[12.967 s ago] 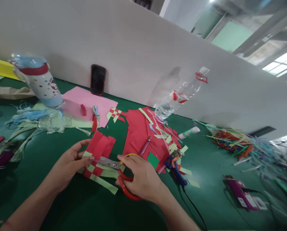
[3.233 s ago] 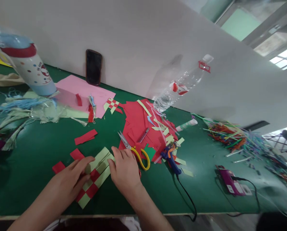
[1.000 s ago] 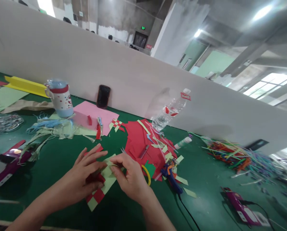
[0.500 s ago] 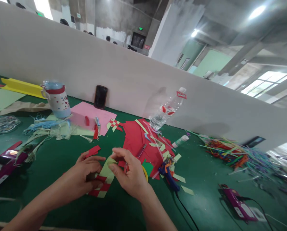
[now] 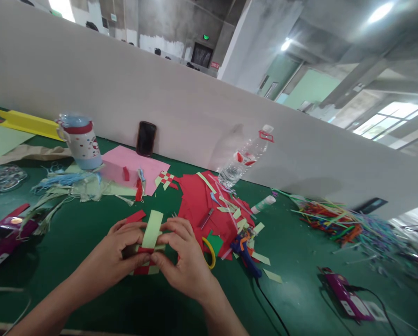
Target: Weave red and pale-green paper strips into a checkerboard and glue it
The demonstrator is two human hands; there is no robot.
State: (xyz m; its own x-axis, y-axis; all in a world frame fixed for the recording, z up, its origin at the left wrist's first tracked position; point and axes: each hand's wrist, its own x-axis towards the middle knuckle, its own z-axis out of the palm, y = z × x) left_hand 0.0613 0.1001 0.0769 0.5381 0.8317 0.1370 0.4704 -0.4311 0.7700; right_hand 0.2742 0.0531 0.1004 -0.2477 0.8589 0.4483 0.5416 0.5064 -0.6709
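Slippage hazard, lower centre

Red-and-green woven paper point(image 5: 146, 269), lower centre: left hand point(image 5: 120, 252) and right hand point(image 5: 184, 252) both clamped on it. Uneven pull could loosen the raised strip point(image 5: 153, 228). Adjacent scissors point(image 5: 213, 254) could snag it.

scissors point(image 5: 213, 256) now beside the right hand point(image 5: 185, 254) instead of in it, that hand drawn up against the left hand point(image 5: 120, 254) at the woven paper point(image 5: 148, 269), pale green strip point(image 5: 153, 228) raised, loose red strip point(image 5: 136, 216) now beyond them

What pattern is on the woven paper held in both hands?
Red and pale-green checks on the woven paper, seen in the head view.
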